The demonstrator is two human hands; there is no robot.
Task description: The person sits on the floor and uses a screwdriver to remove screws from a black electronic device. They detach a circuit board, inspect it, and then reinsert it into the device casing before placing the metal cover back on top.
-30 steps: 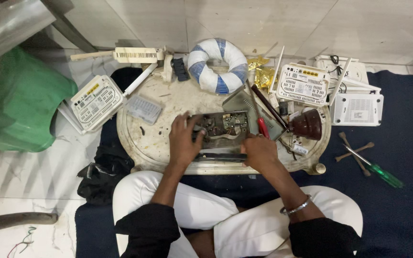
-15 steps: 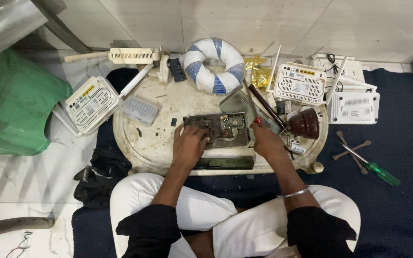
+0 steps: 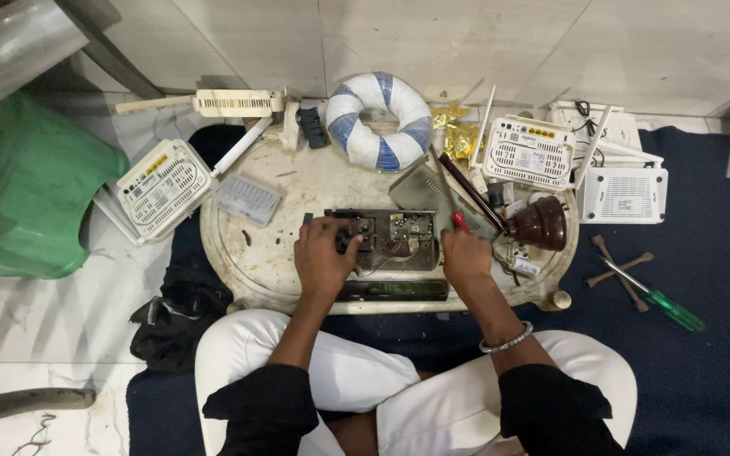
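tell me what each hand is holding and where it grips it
The left hand presses on the left end of the open circuit board, steadying it. The right hand grips a red-handled tool by its handle; its tip is hidden.

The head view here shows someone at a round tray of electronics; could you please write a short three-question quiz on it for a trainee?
1. True or false: the left hand rests on the circuit board.
2. Which tool lies on the blue mat to the person's right: A pliers, B green-handled screwdriver, C hammer?
3. Fill in: the right hand grips a tool with a ___ handle.

Key: 1 true; 2 B; 3 red.
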